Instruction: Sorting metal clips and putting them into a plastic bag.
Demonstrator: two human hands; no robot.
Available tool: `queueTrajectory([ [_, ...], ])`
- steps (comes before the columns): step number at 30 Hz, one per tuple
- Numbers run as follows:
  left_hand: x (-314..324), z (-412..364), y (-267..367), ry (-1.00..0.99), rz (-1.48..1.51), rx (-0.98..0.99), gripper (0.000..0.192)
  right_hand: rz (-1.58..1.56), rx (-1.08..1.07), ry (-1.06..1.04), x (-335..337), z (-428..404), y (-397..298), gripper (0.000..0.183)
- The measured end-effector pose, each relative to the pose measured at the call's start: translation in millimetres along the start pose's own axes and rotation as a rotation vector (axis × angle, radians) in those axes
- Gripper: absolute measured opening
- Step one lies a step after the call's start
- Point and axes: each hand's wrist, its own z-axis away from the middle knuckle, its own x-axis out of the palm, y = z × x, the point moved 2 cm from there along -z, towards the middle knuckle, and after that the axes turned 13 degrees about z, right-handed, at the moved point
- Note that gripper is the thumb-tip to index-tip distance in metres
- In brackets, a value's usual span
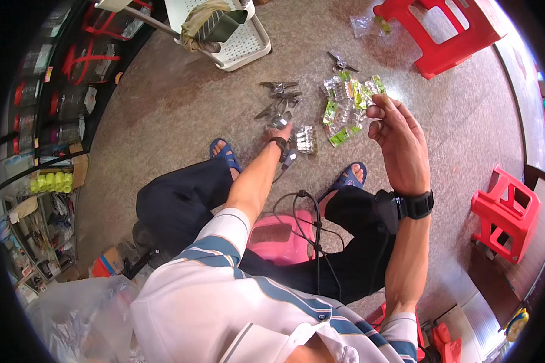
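My left hand (pixel 279 131) reaches down to the floor, at the near end of a loose pile of grey metal clips or scissor-like tools (pixel 281 97). A grey piece with a white sticker covers part of its fingers, so its grip is unclear. Beside that hand lies a pack of clear plastic clip-like pieces (pixel 304 139). My right hand (pixel 402 145) is raised, its fingers bent and spaced, with nothing visible in them. Beyond its fingertips is a heap of clear packets with green labels (pixel 345 109). Another metal tool (pixel 343 61) lies past the heap.
Red plastic stools stand at the far right (pixel 440 36) and right (pixel 506 213); a pink stool (pixel 277 238) is between my legs. A white perforated rack (pixel 245 45) holds cloth. Shelves with jars (pixel 72 100) line the left. Black cables (pixel 318 227) hang before me.
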Motion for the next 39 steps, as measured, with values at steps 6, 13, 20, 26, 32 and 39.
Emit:
queueTrajectory([
  [6, -11, 25, 14, -0.006, -0.074, 0.160, 0.105, 0.071, 0.004, -0.021, 7, -8, -4, 0.033],
  [13, -39, 30, -3, -0.074, -0.213, 0.402, 0.072, 0.110, 0.004, -0.041, 17, -14, -6, 0.033],
  [20, -42, 46, 6, -0.081, -0.224, 0.431, 0.051, 0.133, 0.006, -0.022, 10, -15, -2, 0.034],
  [26, -36, 15, -6, -0.109, -0.173, 0.603, 0.041, 0.129, -0.011, -0.016, 14, -14, -8, 0.034],
  [32, -17, 21, -7, -0.273, 0.006, 0.768, 0.035, 0.129, -0.025, 0.029, -4, -13, -9, 0.034],
  [39, -12, 3, 1, -0.358, 0.320, 0.689, 0.021, 0.088, -0.039, 0.028, -3, -12, -14, 0.034],
])
